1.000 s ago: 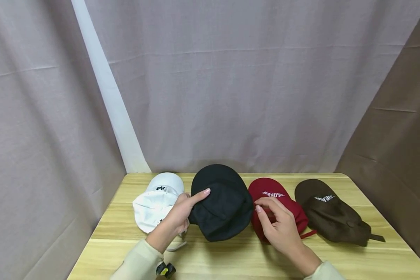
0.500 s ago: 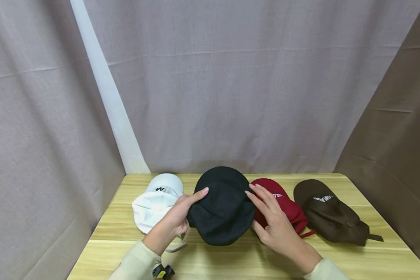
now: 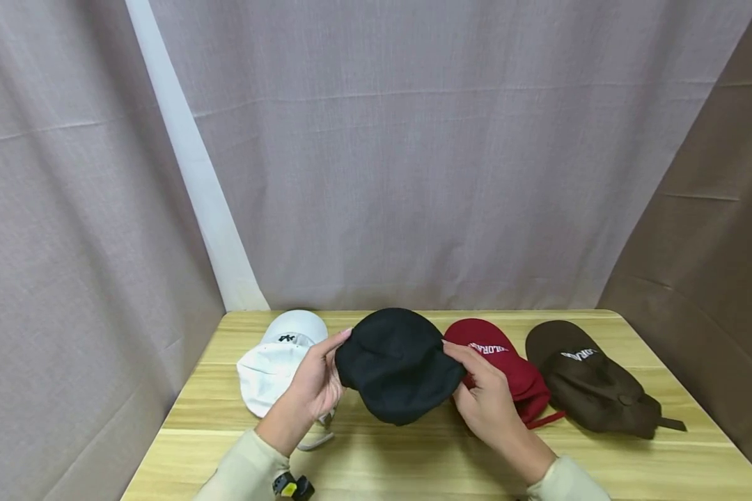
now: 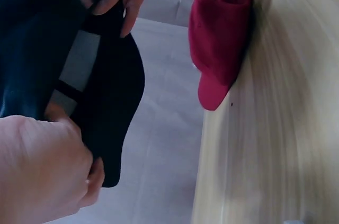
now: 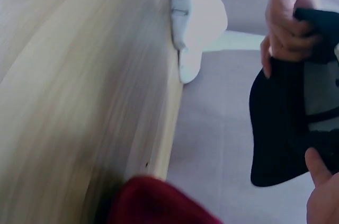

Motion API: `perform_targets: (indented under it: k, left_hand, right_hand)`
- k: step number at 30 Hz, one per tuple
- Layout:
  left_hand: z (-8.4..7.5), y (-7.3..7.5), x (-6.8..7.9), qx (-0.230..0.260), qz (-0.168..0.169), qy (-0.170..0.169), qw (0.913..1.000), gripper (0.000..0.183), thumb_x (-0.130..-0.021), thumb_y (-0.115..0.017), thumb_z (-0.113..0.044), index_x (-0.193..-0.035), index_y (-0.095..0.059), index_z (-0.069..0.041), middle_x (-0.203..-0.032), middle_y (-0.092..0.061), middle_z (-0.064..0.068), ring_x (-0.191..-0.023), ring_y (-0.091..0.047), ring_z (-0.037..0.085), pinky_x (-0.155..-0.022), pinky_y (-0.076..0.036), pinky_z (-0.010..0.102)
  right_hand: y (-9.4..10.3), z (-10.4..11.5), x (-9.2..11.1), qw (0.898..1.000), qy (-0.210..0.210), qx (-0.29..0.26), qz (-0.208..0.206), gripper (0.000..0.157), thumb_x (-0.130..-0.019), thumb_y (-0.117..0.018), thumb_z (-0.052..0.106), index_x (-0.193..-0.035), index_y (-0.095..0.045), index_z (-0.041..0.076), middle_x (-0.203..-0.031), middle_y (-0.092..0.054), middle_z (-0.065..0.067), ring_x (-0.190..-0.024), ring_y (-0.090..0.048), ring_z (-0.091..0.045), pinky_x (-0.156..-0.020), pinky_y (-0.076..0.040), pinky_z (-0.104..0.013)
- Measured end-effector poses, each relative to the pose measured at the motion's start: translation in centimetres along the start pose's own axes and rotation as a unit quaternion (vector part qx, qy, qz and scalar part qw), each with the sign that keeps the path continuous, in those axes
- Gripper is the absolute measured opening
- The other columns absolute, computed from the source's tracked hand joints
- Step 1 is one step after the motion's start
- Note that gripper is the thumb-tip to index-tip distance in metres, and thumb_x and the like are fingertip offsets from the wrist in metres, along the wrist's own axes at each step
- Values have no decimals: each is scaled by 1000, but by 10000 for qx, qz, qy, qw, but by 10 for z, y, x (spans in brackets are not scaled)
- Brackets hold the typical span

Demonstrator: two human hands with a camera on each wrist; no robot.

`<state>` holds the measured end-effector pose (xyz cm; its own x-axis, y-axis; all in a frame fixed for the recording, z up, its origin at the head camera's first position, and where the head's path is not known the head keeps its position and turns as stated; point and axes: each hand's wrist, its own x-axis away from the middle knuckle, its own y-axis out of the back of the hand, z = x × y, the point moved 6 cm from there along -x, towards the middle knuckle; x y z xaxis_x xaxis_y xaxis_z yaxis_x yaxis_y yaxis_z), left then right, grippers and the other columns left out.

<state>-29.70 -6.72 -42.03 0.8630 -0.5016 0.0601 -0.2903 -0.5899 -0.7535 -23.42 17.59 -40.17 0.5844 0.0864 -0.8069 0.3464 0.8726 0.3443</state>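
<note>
Both hands hold a black baseball cap (image 3: 401,369) up over the middle of the table, its crown toward me in the head view. My left hand (image 3: 316,379) grips the left edge, with its fingers curled under the cap. On the right edge, my right hand (image 3: 485,390) pinches the cloth between thumb and fingers. From below, the left wrist view shows the dark brim (image 4: 119,102) and a pale patch inside the cap (image 4: 79,62). Just behind the right hand lies a red cap (image 3: 507,362), partly covered by it.
A white cap (image 3: 272,376) lies on the left of the wooden table (image 3: 363,473), partly behind the left hand. To the right of the red cap rests a brown cap (image 3: 608,396) with its strap out. Grey curtains (image 3: 413,174) close off the back and sides.
The right hand, apart from the black cap at first, has come in and taken its right edge. The cap has tipped, so its brim no longer spreads above the crown in the head view.
</note>
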Motion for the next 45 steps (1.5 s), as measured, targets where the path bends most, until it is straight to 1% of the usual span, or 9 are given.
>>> perform_targets:
  k: [4,10,14,17,19,26,34,39,45]
  left_hand:
    - [0,-6,6,251,152,-561,9980,34,-116,-42,-31,-115,-71,-13,-114,-79,-4,-109,-76,6,-96,-60,22]
    - [10,-29,14,-268,1187,-1040,9871,38,-117,-32,-38,-147,-52,-24,-147,-65,-5,-140,-60,15,-123,-41,38]
    - [18,-41,14,-955,1589,-1182,9755,32,-115,-40,-22,-146,-51,-23,-142,-69,-4,-133,-67,18,-120,-45,46]
    - [21,-45,13,-1238,1547,-1311,9714,36,-110,-49,-5,-143,-55,-19,-136,-73,-2,-121,-73,17,-115,-52,46]
    - [23,-46,12,-1367,1376,-1350,9717,43,-105,-54,4,-143,-56,-18,-135,-73,-2,-117,-74,15,-114,-54,43]
    - [33,-43,4,-2107,478,-1058,9706,37,-97,-69,3,-129,-66,-15,-119,-77,-8,-110,-72,8,-110,-55,32]
    - [38,-45,-1,-2333,18,-1008,9672,23,-103,-69,-8,-125,-64,-3,-109,-76,-4,-100,-77,11,-98,-63,34]
    - [35,-43,-1,-2309,-275,-913,9683,22,-105,-69,-16,-119,-64,0,-102,-76,-1,-92,-79,12,-89,-65,33]
    - [34,-41,1,-2260,-197,-870,9700,25,-105,-69,-17,-121,-62,0,-101,-78,-1,-92,-81,14,-84,-66,31]
  right_hand:
    - [-5,-1,-3,9959,-879,8,-207,35,-91,-74,-11,-119,-79,9,-115,-80,-11,-110,-67,10,-97,-51,-6]
    - [-9,-5,-6,9696,-2401,236,-407,27,-98,-68,-1,-99,-83,21,-87,-78,2,-75,-61,-2,-71,-50,-15]
    - [-11,-8,-5,9495,-3124,33,-297,19,-100,-70,6,-96,-84,19,-76,-76,-4,-62,-49,-6,-63,-44,-23]
    - [-15,-10,-4,9385,-3446,-182,-131,15,-102,-71,13,-101,-86,16,-81,-81,-10,-57,-42,-3,-60,-41,-23]
    - [-16,-10,-4,9351,-3536,-232,-71,15,-103,-70,15,-102,-86,14,-86,-82,-10,-57,-41,-2,-60,-41,-23]
    - [-22,-9,-3,9275,-3695,-525,209,17,-104,-68,11,-111,-82,6,-108,-82,-13,-89,-76,-7,-81,-60,-18]
    - [-26,-1,1,9412,-3313,200,635,14,-99,-72,13,-112,-75,17,-71,-61,-1,-61,-49,-5,-58,-43,-23]
    - [-24,2,4,9504,-2972,449,800,27,-99,-75,15,-125,-71,20,-69,-52,5,-62,-46,-4,-61,-41,-22]
    - [-22,5,7,9549,-2805,488,847,32,-97,-75,14,-128,-71,20,-73,-60,5,-59,-48,-3,-59,-43,-22]
